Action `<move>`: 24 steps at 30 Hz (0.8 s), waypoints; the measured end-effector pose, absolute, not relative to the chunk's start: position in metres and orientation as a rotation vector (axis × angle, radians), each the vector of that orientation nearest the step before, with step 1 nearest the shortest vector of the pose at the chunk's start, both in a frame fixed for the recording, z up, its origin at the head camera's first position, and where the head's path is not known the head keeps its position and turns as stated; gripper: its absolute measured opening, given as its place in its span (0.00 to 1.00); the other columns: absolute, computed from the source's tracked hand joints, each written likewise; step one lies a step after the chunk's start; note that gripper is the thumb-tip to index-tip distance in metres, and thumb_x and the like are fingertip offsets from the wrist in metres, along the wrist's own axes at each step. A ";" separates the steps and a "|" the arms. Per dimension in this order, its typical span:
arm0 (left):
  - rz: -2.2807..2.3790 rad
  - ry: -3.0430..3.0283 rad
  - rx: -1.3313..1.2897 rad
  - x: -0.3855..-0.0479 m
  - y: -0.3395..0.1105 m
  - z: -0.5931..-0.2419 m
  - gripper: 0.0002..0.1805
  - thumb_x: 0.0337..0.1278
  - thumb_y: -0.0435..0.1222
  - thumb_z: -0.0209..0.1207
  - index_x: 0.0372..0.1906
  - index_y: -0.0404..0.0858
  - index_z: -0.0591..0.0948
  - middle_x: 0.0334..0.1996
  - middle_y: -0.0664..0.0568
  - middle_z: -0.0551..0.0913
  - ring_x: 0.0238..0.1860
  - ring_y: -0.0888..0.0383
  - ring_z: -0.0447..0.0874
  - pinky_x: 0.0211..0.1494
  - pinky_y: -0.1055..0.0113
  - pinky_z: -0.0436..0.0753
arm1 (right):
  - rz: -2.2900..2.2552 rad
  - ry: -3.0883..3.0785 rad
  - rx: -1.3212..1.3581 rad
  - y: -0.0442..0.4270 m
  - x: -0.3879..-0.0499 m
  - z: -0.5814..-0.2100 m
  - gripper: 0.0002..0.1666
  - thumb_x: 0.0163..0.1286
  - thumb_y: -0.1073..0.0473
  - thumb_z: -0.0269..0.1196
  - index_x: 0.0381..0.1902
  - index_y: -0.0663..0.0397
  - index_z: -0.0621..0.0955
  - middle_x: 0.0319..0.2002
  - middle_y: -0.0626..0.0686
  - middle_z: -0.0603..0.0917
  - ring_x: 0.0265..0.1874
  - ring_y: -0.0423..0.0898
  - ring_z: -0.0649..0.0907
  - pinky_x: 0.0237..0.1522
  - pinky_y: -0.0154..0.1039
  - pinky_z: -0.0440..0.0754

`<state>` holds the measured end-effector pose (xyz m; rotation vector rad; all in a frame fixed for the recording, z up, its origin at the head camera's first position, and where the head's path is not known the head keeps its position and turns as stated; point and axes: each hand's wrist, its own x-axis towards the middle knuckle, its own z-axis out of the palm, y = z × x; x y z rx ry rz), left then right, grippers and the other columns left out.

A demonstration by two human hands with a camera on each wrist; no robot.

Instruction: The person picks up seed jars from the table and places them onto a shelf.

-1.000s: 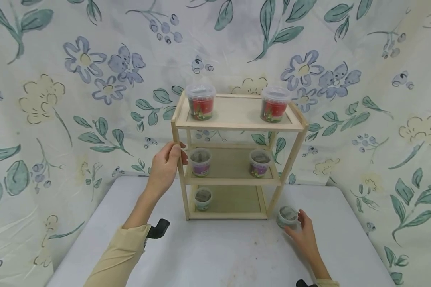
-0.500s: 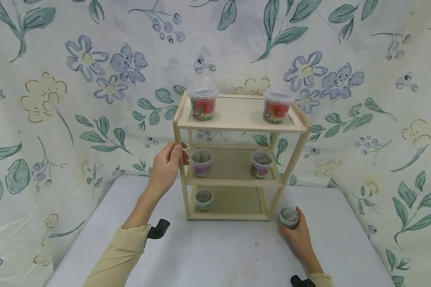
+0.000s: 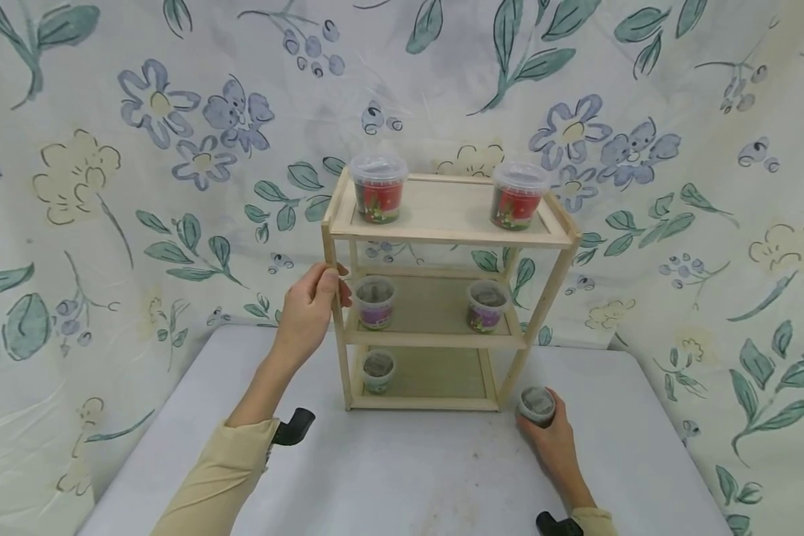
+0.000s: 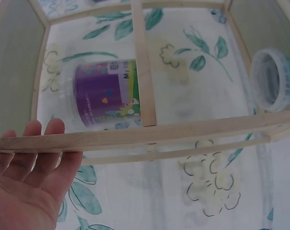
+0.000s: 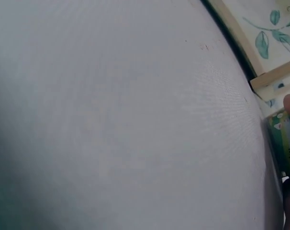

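Observation:
My left hand (image 3: 308, 304) grips the left front post of a three-tier wooden shelf (image 3: 442, 341). In the left wrist view its fingers curl round the post, near a purple-labelled tub (image 4: 104, 93). My right hand (image 3: 554, 443) holds a small lidded tub (image 3: 537, 406) at the table, just right of the shelf's base, with fingers and thumb around its sides. Only a slice of this green-labelled tub (image 5: 284, 143) shows at the right wrist view's edge. A similar small tub (image 3: 378, 371) stands on the bottom tier's left side.
Two red-labelled tubs, a left one (image 3: 379, 192) and a right one (image 3: 518, 199), stand on the top tier. On the middle tier are two purple-labelled tubs, left (image 3: 375, 304) and right (image 3: 486, 307). A flower-patterned curtain (image 3: 201, 223) hangs behind the white table (image 3: 375, 476).
My right hand has closed round the small tub, its fingers now further round the far side. The left hand keeps its hold on the post.

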<state>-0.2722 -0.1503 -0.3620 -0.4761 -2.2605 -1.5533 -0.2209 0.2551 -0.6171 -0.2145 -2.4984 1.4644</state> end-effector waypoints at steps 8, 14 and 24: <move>-1.554 -2.258 -0.486 -0.272 -0.150 -0.362 0.21 0.79 0.48 0.41 0.50 0.36 0.76 0.32 0.41 0.80 0.35 0.49 0.82 0.45 0.61 0.80 | 1.431 -2.509 -0.221 0.254 -0.219 -0.616 0.50 0.61 0.59 0.71 0.72 0.67 0.56 0.65 0.72 0.68 0.65 0.68 0.69 0.65 0.63 0.66; -1.553 -2.247 -0.487 -0.274 -0.149 -0.363 0.21 0.79 0.48 0.41 0.50 0.36 0.76 0.32 0.41 0.80 0.35 0.49 0.82 0.44 0.63 0.79 | 1.438 -2.497 -0.227 0.254 -0.219 -0.617 0.50 0.60 0.58 0.71 0.72 0.66 0.57 0.65 0.71 0.69 0.65 0.67 0.70 0.64 0.62 0.67; -1.550 -2.261 -0.464 -0.273 -0.150 -0.362 0.20 0.79 0.47 0.41 0.49 0.35 0.76 0.33 0.40 0.80 0.35 0.50 0.82 0.46 0.58 0.79 | 1.486 -2.503 -0.261 0.256 -0.214 -0.613 0.51 0.61 0.56 0.71 0.73 0.65 0.56 0.66 0.70 0.68 0.66 0.66 0.69 0.65 0.62 0.65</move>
